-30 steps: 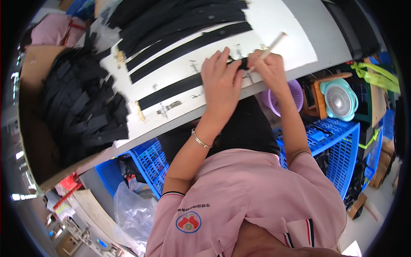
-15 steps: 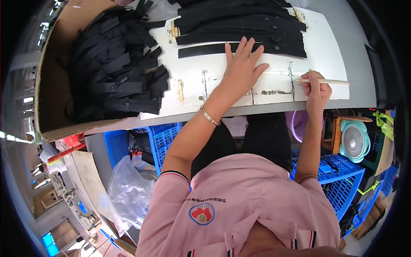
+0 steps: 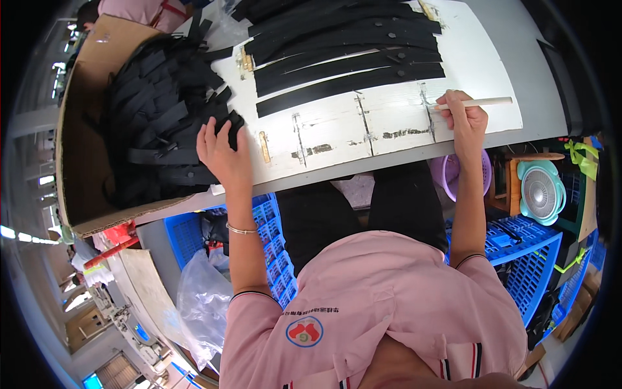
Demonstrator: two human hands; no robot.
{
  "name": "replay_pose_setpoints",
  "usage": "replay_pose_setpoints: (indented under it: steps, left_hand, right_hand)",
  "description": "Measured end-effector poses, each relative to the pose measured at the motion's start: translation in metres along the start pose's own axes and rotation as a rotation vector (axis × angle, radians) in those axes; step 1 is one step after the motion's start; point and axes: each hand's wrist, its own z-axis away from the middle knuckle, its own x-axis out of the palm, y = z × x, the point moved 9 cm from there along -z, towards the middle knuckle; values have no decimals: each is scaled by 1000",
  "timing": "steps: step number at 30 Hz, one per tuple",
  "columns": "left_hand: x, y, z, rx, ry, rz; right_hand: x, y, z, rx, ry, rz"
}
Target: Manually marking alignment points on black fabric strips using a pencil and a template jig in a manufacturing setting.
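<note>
My left hand (image 3: 225,155) is at the right edge of a heap of black fabric strips (image 3: 162,110), fingers apart and reaching onto the nearest ones. Whether a fingertip touches a strip is hard to make out. In my right hand (image 3: 468,123) is a slim white pencil (image 3: 489,102), pinched over the right part of a white board (image 3: 402,146). Dark marks and drawn lines cross the board. Beyond them, black strips (image 3: 350,84) lie side by side, the nearest one flat and straight. Small dark pieces sit on some of them.
An open cardboard box (image 3: 78,129) holds the heap at the left. Below the table stand blue plastic crates (image 3: 518,249), a purple bucket (image 3: 453,178) and a turquoise fan (image 3: 541,194). A clear plastic bag (image 3: 204,298) hangs at the lower left. Another person (image 3: 139,13) is at the far left.
My left hand has left the nearest laid-out strip and moved left to the heap. The right hand keeps the pencil at about the same place on the board. The view has shifted slightly.
</note>
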Motion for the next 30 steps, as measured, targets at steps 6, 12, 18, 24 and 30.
replay_pose_setpoints:
  steps: [6, 12, 18, 24, 30]
  left_hand:
    - [2, -4, -11, 17, 2, 61]
    - [-15, 27, -3, 102, 69, 97]
    - [2, 95, 1, 19, -220, 533]
    - [40, 202, 9, 298, -356, 714]
    - [61, 244, 16, 191, -321, 830]
  right_hand:
    - [4, 3, 0, -14, -23, -28]
    - [4, -4, 2, -42, -39, -39]
    - [5, -6, 1, -31, -38, 6]
    - [5, -10, 1, -31, -40, -18]
    - [34, -26, 38, -83, -46, 114]
